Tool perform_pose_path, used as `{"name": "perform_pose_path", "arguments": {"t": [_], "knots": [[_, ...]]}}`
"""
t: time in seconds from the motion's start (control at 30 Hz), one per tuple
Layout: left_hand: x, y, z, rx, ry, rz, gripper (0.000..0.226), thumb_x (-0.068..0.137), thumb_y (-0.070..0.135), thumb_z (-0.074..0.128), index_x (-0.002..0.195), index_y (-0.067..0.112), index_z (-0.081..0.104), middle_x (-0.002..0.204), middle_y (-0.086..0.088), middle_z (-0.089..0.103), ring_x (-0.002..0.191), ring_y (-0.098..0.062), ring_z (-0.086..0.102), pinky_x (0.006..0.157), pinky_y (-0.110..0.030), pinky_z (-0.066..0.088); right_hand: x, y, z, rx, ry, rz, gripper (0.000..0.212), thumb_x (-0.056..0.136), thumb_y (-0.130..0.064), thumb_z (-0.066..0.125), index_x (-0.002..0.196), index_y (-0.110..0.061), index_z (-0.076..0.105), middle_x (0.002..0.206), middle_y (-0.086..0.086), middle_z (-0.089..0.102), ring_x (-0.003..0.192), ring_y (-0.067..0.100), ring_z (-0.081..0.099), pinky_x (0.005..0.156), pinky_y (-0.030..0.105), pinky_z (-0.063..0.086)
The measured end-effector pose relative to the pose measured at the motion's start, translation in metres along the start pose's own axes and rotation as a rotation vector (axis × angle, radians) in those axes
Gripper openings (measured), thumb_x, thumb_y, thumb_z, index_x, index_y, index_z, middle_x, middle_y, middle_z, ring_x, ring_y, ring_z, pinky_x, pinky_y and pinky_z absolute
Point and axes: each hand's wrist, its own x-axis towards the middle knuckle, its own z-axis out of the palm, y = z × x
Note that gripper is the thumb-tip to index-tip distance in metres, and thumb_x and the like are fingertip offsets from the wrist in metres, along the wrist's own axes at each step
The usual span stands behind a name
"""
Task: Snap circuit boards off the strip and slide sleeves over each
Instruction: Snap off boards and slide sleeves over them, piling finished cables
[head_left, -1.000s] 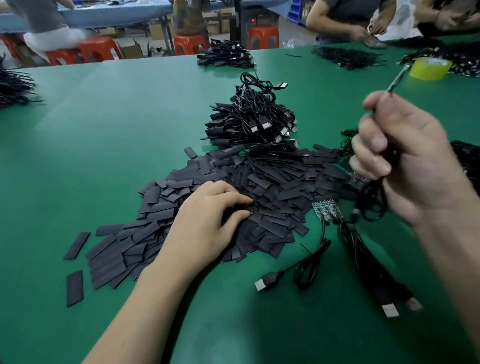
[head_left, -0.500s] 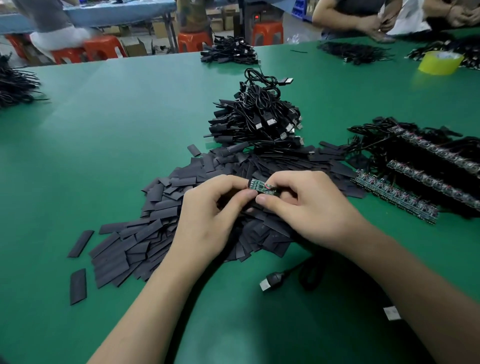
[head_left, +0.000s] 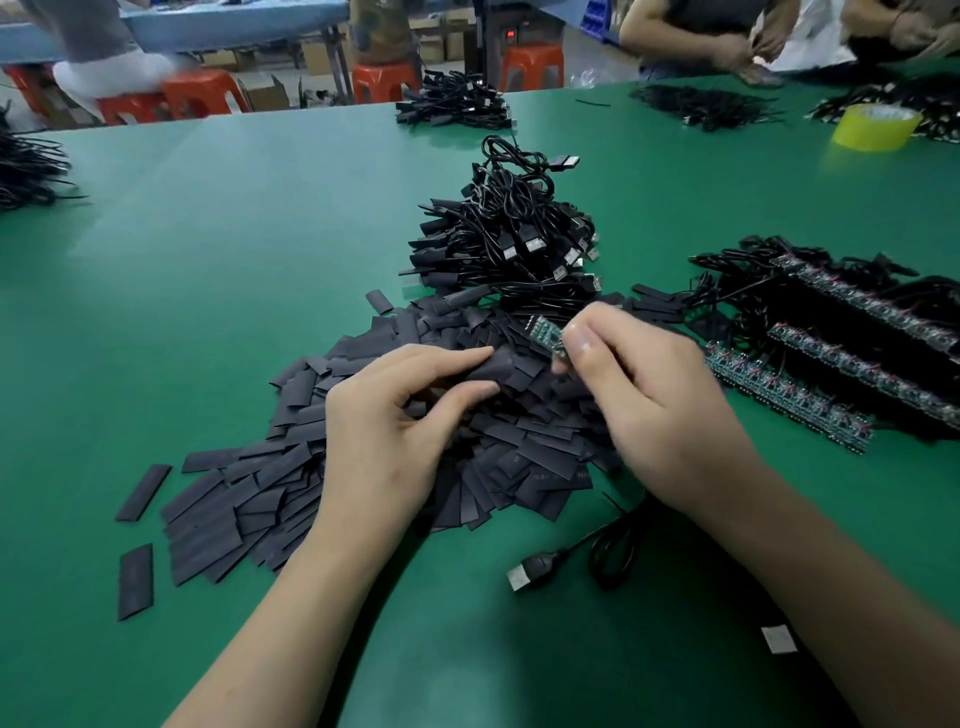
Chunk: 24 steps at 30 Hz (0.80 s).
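Observation:
My right hand pinches a small green circuit board between thumb and fingers, just above the pile of flat black sleeves. A black cable with a USB plug trails from under that hand onto the table. My left hand pinches one black sleeve between thumb and forefinger, its open end close to the board, a small gap between them. Strips of joined circuit boards with cables lie at the right.
A heap of finished sleeved cables stands behind the sleeve pile. More cable bundles lie at the far edge and at the left. A yellow tape roll sits far right. Other people work across the green table. A white label lies near my right forearm.
My right hand came down from the raised position with a board and cable. Since half a second ago the left hand has picked up a sleeve and the board is held slightly higher.

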Motion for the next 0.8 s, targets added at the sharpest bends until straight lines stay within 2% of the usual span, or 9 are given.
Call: {"name": "perform_pose_path", "arguments": {"t": [0.07, 0.2, 0.53, 0.7, 0.8], "knots": [[0.0, 0.0, 0.0, -0.021, -0.001, -0.023, 0.022, 0.083, 0.015, 0.083, 0.104, 0.019, 0.081, 0.095, 0.011, 0.076, 0.088, -0.01, 0.07, 0.08, -0.013, 0.048, 0.001, 0.002, -0.004, -0.081, 0.039, -0.043, 0.031, 0.105, -0.038, 0.041, 0.081, -0.024, 0.054, 0.062, -0.004, 0.047, 0.058, 0.013, 0.045, 0.055, 0.034, 0.032], [0.0, 0.0, 0.002, -0.056, -0.017, -0.035, 0.021, 0.083, 0.013, 0.083, 0.102, 0.021, 0.081, 0.095, 0.012, 0.076, 0.089, -0.011, 0.071, 0.081, -0.015, 0.05, 0.001, 0.004, -0.001, -0.224, -0.033, -0.048, 0.03, 0.106, -0.035, 0.046, 0.078, -0.026, 0.051, 0.068, -0.007, 0.052, 0.066, 0.01, 0.052, 0.058, 0.031, 0.037], [0.001, -0.001, 0.001, -0.033, -0.04, -0.018, 0.021, 0.084, 0.014, 0.082, 0.103, 0.022, 0.081, 0.096, 0.012, 0.076, 0.09, -0.012, 0.071, 0.08, -0.016, 0.05, 0.0, 0.002, 0.004, -0.282, -0.09, -0.017, 0.029, 0.104, -0.039, 0.045, 0.077, -0.028, 0.048, 0.066, -0.009, 0.05, 0.068, 0.008, 0.05, 0.058, 0.022, 0.032], [0.0, -0.006, -0.001, 0.084, -0.072, 0.07, 0.024, 0.084, 0.014, 0.083, 0.107, 0.02, 0.081, 0.099, 0.008, 0.073, 0.089, -0.007, 0.068, 0.079, -0.013, 0.049, -0.002, 0.003, 0.004, -0.319, -0.143, -0.033, 0.027, 0.105, -0.038, 0.045, 0.082, -0.025, 0.054, 0.071, -0.008, 0.053, 0.068, 0.013, 0.048, 0.06, 0.032, 0.031], [0.001, -0.009, -0.002, 0.133, -0.107, 0.128, 0.023, 0.085, 0.017, 0.083, 0.108, 0.019, 0.081, 0.1, 0.007, 0.073, 0.089, -0.005, 0.067, 0.079, -0.017, 0.052, -0.002, 0.002, 0.006, -0.353, -0.178, -0.033, 0.026, 0.104, -0.041, 0.043, 0.082, -0.029, 0.049, 0.073, -0.009, 0.053, 0.069, 0.012, 0.046, 0.058, 0.03, 0.03]]}}
